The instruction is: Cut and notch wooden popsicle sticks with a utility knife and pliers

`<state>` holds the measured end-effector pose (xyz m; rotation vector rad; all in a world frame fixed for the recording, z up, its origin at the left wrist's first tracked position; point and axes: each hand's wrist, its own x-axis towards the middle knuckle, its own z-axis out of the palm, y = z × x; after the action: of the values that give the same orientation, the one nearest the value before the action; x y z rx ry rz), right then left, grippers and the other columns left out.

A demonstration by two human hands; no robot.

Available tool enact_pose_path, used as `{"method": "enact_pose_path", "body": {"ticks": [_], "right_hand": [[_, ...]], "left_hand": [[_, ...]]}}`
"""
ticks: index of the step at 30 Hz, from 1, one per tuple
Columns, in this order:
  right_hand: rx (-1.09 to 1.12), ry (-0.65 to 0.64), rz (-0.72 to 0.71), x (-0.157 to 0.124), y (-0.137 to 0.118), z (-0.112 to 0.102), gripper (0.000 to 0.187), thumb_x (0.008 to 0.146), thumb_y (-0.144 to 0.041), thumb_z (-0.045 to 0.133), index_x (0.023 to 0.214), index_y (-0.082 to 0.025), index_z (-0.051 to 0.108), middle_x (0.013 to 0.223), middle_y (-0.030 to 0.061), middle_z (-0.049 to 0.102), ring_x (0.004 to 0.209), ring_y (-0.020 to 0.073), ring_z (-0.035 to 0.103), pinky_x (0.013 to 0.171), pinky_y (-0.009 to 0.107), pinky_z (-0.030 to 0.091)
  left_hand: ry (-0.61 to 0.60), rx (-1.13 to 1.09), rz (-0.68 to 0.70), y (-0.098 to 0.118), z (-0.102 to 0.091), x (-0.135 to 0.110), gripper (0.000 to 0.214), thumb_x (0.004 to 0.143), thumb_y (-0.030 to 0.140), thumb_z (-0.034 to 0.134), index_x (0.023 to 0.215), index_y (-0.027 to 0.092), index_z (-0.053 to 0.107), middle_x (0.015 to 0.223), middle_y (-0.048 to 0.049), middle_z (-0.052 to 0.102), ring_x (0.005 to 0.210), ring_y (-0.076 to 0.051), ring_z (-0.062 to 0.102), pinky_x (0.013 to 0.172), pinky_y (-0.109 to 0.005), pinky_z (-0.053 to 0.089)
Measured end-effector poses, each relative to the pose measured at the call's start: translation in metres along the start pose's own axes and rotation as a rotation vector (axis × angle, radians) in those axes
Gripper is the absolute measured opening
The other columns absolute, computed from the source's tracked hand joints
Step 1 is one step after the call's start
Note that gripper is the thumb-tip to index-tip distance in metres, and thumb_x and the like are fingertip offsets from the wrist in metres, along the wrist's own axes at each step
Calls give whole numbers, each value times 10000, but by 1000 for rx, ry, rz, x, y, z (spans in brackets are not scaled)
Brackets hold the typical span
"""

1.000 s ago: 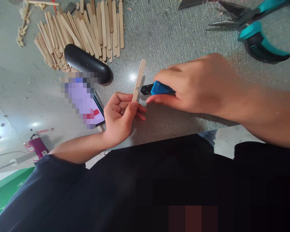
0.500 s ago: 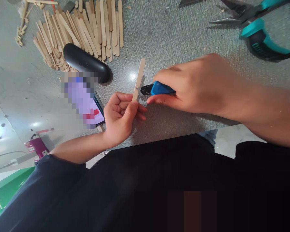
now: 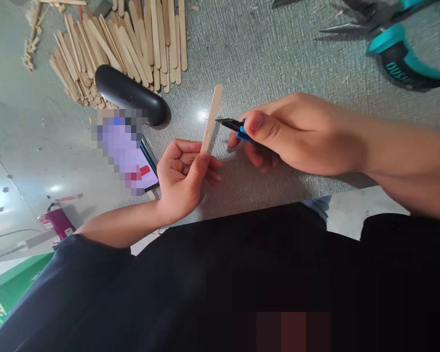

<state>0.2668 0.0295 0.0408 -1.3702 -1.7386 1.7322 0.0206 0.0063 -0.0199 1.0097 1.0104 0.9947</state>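
Note:
A flat wooden craft stick [image 3: 212,115] stands out from my left hand [image 3: 185,171], which pinches its lower end between thumb and fingers. My right hand [image 3: 297,134] is closed around a blue-and-black knife [image 3: 238,128], thumb on top. The knife's narrow, pointed dark tip reaches the stick's right edge around its middle; I cannot tell whether they touch. Most of the knife's handle is hidden in my right hand. A faint mark shows on the stick above my left thumb.
A pile of wooden sticks [image 3: 128,49] lies at the upper left. By it are a black oblong case [image 3: 130,95] and a phone [image 3: 150,168]. Teal-handled pliers [image 3: 392,44] lie at the upper right. The table edge runs close to my body.
My right hand has turned, so its thumb now lies on top and the knife shows narrower. Its tip has moved higher along the stick. My left hand has hardly moved.

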Motion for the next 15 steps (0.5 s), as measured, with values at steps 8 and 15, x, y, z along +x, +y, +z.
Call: {"method": "enact_pose_path", "body": {"ticks": [8, 15], "right_hand": [[212, 5, -40, -3, -5, -4, 690, 1138, -908, 619, 1022, -232, 699, 817, -18, 722, 645, 121, 715, 559, 267, 509], [113, 89, 71, 11, 1, -14, 605, 1168, -822, 661, 1091, -229, 751, 823, 0, 771, 682, 133, 730, 647, 286, 553]], "left_hand": [[-29, 155, 101, -1, 0, -5, 373, 1153, 552, 828, 1104, 233, 640, 790, 34, 856, 516, -99, 744, 488, -184, 554], [-190, 532, 239, 6, -9, -13, 87, 1181, 256, 658, 1266, 241, 648, 747, 61, 796, 496, -87, 637, 510, -222, 476]]}}
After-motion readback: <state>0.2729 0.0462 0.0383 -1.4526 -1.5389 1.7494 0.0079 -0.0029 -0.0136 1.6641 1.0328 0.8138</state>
